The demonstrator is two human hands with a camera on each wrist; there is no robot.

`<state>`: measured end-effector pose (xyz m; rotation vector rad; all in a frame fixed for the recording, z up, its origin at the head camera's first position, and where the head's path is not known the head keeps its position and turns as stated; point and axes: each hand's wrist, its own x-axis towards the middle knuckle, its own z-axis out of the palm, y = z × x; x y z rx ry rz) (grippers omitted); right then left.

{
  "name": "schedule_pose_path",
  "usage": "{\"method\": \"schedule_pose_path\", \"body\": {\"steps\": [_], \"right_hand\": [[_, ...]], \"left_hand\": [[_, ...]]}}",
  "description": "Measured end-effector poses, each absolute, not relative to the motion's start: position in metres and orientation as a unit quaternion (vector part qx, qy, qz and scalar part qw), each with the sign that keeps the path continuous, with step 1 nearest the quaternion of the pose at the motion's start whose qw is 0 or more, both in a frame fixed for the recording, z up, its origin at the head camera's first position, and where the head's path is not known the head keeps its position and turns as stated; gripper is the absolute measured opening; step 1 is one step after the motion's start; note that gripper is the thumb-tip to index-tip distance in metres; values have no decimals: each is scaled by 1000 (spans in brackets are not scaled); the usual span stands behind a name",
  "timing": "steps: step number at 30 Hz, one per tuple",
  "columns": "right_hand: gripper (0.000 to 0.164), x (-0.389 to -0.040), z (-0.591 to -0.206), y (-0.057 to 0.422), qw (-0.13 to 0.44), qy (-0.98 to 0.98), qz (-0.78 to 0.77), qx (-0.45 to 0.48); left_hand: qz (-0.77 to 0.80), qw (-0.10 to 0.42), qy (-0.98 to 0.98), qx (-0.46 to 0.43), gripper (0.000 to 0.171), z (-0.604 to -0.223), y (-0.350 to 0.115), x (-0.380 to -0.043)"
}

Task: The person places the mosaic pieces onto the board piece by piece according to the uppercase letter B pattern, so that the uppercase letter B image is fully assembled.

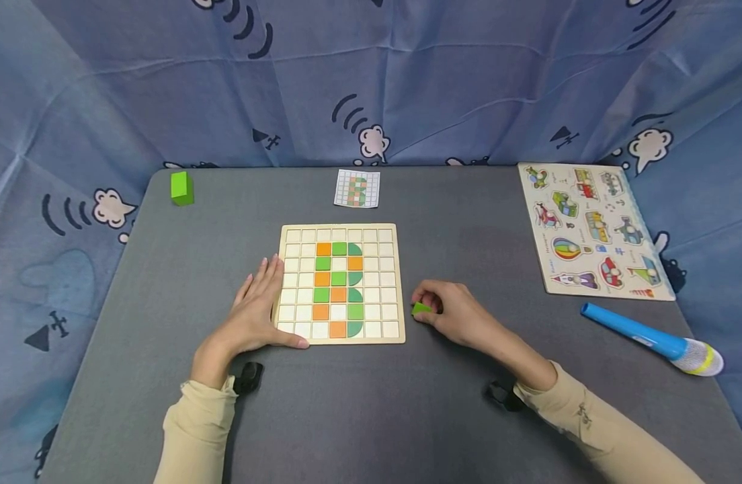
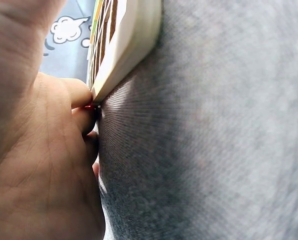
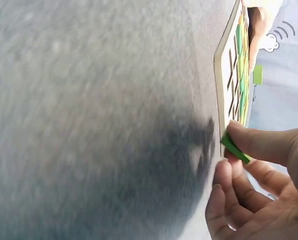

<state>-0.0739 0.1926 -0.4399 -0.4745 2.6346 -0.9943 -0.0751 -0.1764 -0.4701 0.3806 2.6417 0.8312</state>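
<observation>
A square wooden grid board [image 1: 292, 282] lies flat, with orange, light green and dark green pieces filling a pattern in its middle columns. My left hand [image 1: 253, 312] lies along the board's left side, fingers extended and thumb tip at the near edge; the left wrist view shows its fingertips against the board's rim [image 2: 139, 45]. To the right of the board, my right hand [image 1: 452, 309] pinches a small green tile [image 1: 421, 308] between thumb and fingers. In the right wrist view this green tile [image 3: 234, 148] is tilted, close beside the board's edge.
Behind the board lies a small pattern card [image 1: 357, 188] with a matching grid. A green block [image 1: 181, 188] stands at the far left. On the right are a vehicle picture puzzle [image 1: 595, 232] and a blue toy microphone [image 1: 649, 338]. A blue printed cloth [image 1: 456, 87] hangs behind the table.
</observation>
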Motion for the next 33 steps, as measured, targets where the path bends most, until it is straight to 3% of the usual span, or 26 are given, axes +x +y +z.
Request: {"method": "schedule_pose_path", "body": {"steps": [12,20,33], "right_hand": [[3,-64,-441,154,137,880,-406,-206],[8,-54,-441,128,101,867,-422,-244],[7,-55,-449,92,128,885,-392,-214]], "left_hand": [[289,172,932,137,151,-472,-177,-76],[289,174,932,135,151,-469,-176,-76],[285,176,933,133,151,-470,-176,-76]]}}
